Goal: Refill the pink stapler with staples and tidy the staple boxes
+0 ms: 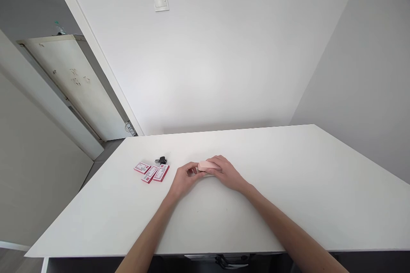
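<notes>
R hand [228,174] grips pink stapler [205,165], L hand [183,179] prob. too; 3 boxes [160,172], contents hidden.

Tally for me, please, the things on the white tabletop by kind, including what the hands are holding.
Red-and-white boxes: 3
Pink object: 1
Small black-and-silver item: 1
Total: 5

Homelike room: desk [272,204], light switch [161,1]
</notes>
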### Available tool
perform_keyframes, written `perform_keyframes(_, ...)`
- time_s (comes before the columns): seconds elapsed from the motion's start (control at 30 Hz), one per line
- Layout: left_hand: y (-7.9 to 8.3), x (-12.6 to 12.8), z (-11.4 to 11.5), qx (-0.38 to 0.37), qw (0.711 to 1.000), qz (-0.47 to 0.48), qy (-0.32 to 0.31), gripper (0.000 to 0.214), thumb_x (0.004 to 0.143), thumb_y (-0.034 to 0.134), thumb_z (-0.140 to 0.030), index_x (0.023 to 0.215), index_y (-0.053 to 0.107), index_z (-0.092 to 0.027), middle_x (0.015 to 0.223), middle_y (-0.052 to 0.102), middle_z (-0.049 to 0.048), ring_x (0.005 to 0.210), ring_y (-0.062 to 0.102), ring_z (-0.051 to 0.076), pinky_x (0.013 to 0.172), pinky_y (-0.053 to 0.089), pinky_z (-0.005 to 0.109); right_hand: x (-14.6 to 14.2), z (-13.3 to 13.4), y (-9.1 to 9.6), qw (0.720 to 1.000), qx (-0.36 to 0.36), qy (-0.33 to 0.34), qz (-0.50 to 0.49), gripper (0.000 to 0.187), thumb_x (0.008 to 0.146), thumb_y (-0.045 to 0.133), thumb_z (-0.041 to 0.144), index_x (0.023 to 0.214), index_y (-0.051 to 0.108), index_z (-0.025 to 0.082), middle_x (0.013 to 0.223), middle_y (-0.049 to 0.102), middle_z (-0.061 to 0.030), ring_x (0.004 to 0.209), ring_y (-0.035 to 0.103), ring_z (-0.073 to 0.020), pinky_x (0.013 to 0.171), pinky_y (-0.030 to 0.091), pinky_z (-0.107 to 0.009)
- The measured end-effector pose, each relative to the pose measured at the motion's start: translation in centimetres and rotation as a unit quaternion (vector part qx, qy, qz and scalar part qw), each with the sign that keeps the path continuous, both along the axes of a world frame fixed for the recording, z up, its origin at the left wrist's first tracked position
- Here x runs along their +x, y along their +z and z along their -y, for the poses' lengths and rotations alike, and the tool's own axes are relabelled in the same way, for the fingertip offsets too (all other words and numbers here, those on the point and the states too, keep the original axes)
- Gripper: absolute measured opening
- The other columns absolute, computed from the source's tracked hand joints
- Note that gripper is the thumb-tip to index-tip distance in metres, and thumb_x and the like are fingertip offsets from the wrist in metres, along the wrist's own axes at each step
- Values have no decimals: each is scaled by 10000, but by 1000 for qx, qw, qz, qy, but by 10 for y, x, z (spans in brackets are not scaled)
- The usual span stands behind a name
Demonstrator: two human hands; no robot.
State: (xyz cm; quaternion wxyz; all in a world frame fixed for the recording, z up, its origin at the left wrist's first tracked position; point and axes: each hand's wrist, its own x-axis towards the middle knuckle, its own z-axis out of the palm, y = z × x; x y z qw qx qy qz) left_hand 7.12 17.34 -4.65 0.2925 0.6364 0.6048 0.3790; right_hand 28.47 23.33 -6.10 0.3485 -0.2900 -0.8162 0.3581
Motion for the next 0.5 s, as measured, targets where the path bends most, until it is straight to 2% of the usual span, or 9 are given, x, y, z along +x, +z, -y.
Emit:
perform_keyframes(0.23,-3,1,-3,2,999,41,-20,357,828,704,-550,971,760,-228,894,694,27,790,574,179,755,460,311,2,-1,1,999,-50,8,-17,289,997,546,498,1183,657,306,1110,669,-44,1056,572,-245,919,488,-416)
perform_keyframes(0.5,-1,4,-4,16,999,29,-10,336,830,701,-538,922,768,-222,786,656,10,698,504,155,657,412,289,2,-3,0,996,-81,17,-41,314,974,571,529,1173,679,312,1119,668,-48,1098,564,-251,933,481,-416)
